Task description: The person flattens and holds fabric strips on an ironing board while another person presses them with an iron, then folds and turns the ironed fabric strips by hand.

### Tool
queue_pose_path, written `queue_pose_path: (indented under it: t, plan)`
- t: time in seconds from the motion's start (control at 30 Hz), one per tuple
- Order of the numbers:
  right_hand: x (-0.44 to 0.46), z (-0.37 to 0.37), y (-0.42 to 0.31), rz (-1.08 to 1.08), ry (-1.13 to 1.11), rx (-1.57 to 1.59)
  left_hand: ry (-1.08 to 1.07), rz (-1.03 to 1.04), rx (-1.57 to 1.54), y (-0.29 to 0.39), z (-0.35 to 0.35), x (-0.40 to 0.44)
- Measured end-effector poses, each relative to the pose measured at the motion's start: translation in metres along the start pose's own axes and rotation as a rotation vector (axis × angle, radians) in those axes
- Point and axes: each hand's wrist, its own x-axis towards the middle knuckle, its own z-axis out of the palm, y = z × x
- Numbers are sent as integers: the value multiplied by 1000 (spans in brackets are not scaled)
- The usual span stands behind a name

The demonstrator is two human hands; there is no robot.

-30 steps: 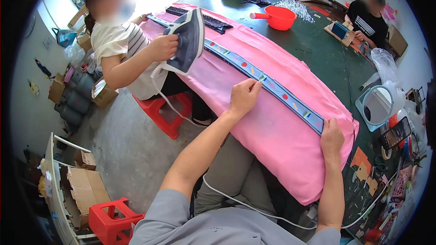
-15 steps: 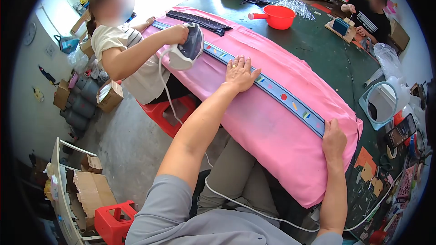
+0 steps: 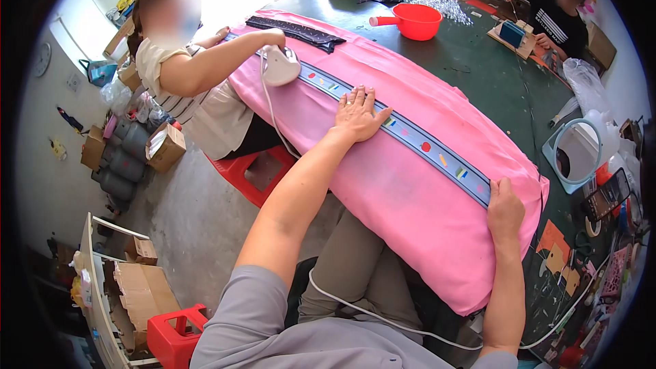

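Head cam: L grip point(image 3: 360, 117) palm-down, spread flat across blue strip point(image 3: 441, 154); R grip point(image 3: 506, 213) pinching its near end. Strip's on pink cloth point(image 3: 410, 201). Red dipper point(image 3: 420, 26) on worktop point(image 3: 471, 65), contents unclear; cardbd box point(image 3: 169, 156) w/ sth white in it.

Strip point(image 3: 426, 146) on cloth point(image 3: 410, 212); dipper point(image 3: 418, 22) behind, on table point(image 3: 471, 61).

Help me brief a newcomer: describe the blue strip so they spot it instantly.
Find the pink cloth on the green table. Along it runs the long blue strip, left hand flat across it, right hand at its near end. Colourful shapes set it apart from the shorter dark strip.
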Motion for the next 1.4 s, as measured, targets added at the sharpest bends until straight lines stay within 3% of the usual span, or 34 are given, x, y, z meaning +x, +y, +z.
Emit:
queue_pose_path:
  t: [1.4]
  plan:
    - [0,-7,-2,-7,-17,4,10,10,-59,9,-3,-4]
